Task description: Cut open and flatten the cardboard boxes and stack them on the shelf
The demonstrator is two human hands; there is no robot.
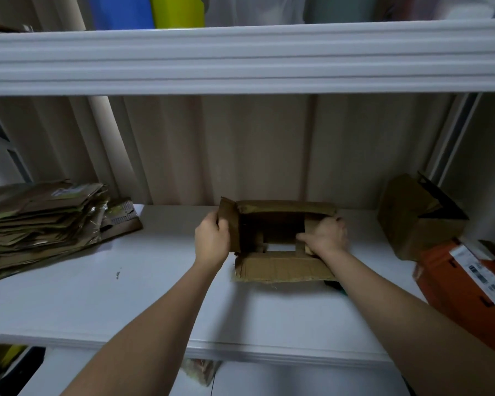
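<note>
A brown cardboard box [277,267] lies on its side on the white shelf [155,295], its open end facing me and its flaps spread. My left hand [212,238] grips the left flap. My right hand [325,237] grips the right flap, thumb on the inner edge. At the shelf's left end sits a stack of flattened cardboard [40,221]. Something dark green shows under my right forearm beside the box; I cannot tell what it is.
A brown box [412,221] with open flaps stands at the shelf's right end, and an orange box [463,284] with white labels lies in front of it. A second white shelf [240,58] runs close overhead. A corrugated wall backs the shelf.
</note>
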